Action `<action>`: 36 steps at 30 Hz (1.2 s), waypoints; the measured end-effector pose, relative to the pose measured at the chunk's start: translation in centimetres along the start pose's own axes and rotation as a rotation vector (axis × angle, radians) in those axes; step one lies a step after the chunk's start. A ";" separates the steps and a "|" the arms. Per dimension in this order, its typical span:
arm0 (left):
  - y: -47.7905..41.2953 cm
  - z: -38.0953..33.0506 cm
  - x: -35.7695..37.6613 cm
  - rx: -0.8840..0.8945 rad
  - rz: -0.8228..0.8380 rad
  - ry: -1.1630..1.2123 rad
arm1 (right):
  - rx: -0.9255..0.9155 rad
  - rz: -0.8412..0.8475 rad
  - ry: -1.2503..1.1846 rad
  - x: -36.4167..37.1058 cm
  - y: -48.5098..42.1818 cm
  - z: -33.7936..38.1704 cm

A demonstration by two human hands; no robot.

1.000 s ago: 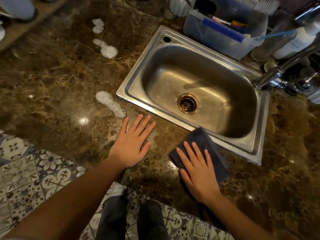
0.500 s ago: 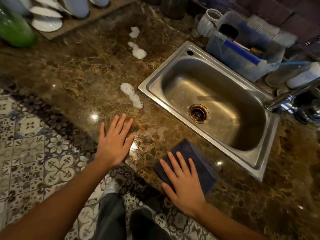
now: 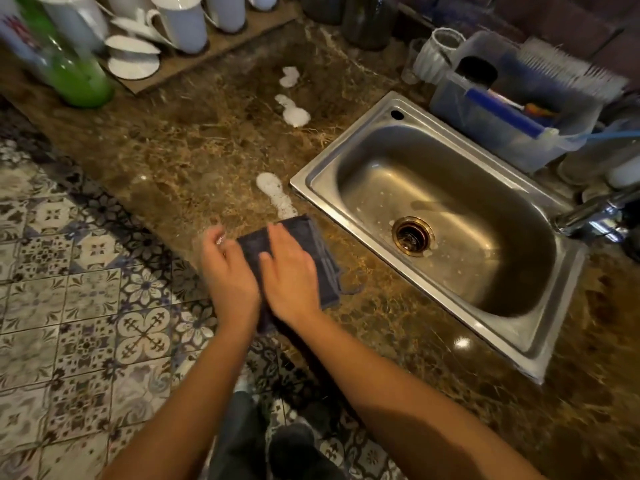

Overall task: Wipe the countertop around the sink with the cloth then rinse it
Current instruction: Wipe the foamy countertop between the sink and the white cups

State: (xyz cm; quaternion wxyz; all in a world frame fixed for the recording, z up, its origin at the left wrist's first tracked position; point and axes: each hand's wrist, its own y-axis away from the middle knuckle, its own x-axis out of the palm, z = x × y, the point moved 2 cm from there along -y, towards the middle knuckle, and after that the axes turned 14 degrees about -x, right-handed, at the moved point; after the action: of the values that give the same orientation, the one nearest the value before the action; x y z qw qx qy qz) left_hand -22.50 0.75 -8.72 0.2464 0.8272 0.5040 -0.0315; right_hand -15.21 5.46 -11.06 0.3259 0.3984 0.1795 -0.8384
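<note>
No wording can be read anywhere — the green bottle [image 3: 74, 76] at the far left bears a label [image 3: 14, 24] with reddish print, too blurred to make out.

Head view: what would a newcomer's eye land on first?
The right hand lies flat on a dark cloth at the front edge of the countertop, just left of the steel sink, with the left hand blurred at the cloth's left side. White foam patches trail across the brown marble beyond the cloth, the nearest ending right at its far edge.
</note>
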 end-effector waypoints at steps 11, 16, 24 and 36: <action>2.2 5.0 7.7 0.102 -0.114 -0.952 | 0.226 -0.026 0.385 -8.6 4.6 -15.4; 0.5 5.5 4.9 0.347 -0.020 -1.102 | 0.166 -0.049 0.376 -8.9 4.8 -15.1; -5.6 4.4 -1.5 0.804 0.320 -1.317 | 0.184 -0.043 0.351 -8.8 4.8 -15.3; -4.9 4.1 4.2 0.338 -0.018 -1.132 | 0.283 -0.020 0.060 -6.4 -4.8 -12.0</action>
State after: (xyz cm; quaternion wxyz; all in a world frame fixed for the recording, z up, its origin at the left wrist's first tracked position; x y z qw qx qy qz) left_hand -23.83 4.17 -15.41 0.3415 0.7052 0.2890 -0.5500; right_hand -8.92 18.28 -13.26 0.2526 0.4634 0.0730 -0.8463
